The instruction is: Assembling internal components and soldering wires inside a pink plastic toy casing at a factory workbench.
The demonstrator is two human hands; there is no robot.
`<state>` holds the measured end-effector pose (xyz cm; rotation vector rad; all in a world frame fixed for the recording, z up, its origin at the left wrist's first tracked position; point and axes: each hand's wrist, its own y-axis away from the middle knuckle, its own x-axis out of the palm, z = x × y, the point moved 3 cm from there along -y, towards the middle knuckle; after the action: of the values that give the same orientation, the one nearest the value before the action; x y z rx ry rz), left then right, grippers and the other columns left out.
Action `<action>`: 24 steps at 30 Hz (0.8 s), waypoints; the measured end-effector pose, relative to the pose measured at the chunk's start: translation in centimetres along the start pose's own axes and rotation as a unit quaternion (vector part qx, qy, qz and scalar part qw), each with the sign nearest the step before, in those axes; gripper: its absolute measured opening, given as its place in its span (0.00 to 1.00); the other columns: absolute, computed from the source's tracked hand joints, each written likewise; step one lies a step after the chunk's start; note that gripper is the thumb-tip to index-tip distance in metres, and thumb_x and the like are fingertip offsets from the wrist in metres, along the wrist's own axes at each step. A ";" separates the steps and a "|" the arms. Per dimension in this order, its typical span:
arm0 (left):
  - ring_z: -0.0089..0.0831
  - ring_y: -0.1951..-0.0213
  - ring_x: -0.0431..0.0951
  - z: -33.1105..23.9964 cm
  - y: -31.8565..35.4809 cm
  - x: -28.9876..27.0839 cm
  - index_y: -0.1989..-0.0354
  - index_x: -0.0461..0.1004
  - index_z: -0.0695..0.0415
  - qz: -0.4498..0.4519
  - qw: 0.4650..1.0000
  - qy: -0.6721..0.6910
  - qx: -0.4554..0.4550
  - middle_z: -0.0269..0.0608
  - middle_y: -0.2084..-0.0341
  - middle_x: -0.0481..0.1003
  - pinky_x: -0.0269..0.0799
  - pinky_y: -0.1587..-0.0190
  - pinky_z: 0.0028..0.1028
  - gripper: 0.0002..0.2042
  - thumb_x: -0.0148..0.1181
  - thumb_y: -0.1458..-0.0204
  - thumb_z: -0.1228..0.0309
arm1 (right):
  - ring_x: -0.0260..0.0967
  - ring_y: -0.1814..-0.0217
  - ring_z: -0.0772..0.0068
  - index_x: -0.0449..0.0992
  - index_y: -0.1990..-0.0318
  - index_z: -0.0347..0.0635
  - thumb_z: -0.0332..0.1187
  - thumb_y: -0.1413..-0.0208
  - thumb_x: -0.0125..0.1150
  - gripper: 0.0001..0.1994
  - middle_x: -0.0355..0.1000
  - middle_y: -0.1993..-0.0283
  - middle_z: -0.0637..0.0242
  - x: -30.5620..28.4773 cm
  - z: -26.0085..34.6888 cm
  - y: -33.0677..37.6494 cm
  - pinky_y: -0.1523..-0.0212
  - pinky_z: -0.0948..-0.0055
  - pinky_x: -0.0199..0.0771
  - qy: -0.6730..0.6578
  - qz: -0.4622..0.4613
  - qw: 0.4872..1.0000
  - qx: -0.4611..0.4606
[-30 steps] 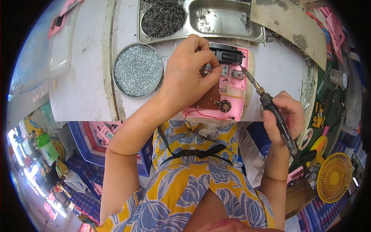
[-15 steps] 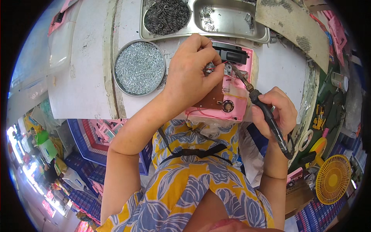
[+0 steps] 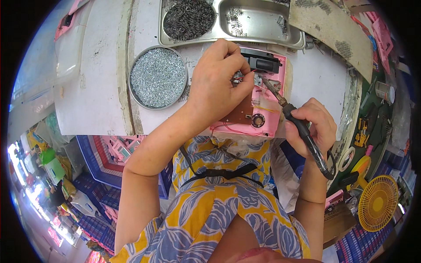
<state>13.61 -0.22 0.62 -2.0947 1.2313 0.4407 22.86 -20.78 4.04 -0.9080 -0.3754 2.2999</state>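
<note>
My right hand (image 3: 315, 125) is wrapped round the black handle of a soldering iron (image 3: 303, 131). Its metal tip points up and left, at small metal parts inside a pink plastic housing (image 3: 275, 116). My left hand (image 3: 221, 79) reaches over the housing, thumb and forefinger pinched on a thin red wire (image 3: 254, 71) close to the iron's tip. In the housing sit a black plastic part (image 3: 262, 61), a brown circuit board (image 3: 240, 111), a small round black part (image 3: 258, 120) and more red wires. My left hand hides some of the board.
A round tin (image 3: 158, 78) of small silvery screws stands left of the housing. Behind it is a metal tray (image 3: 263, 41) with dark springs. A blue crate (image 3: 90, 155) with pink parts is below the table's left edge. A yellow fan (image 3: 378, 203) is at lower right.
The soldering iron's tip has shifted very slightly, and my right hand with it. My left hand keeps its pinch in nearly the same place.
</note>
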 end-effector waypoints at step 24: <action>0.36 0.69 0.74 0.0 0.1 0.3 0.72 0.77 0.61 -0.010 1.000 -0.016 0.003 0.41 0.66 0.71 0.72 0.68 0.31 0.06 0.70 0.56 0.76 | 0.64 0.80 0.72 0.77 0.64 0.39 0.20 0.62 0.69 0.14 0.73 0.75 0.66 0.2 -0.1 -0.8 0.79 0.77 0.63 0.018 0.005 0.999 0.036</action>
<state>13.65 -0.45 0.38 -2.0845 1.1910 0.4606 23.20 -20.03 4.26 -0.9157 -0.2705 2.2880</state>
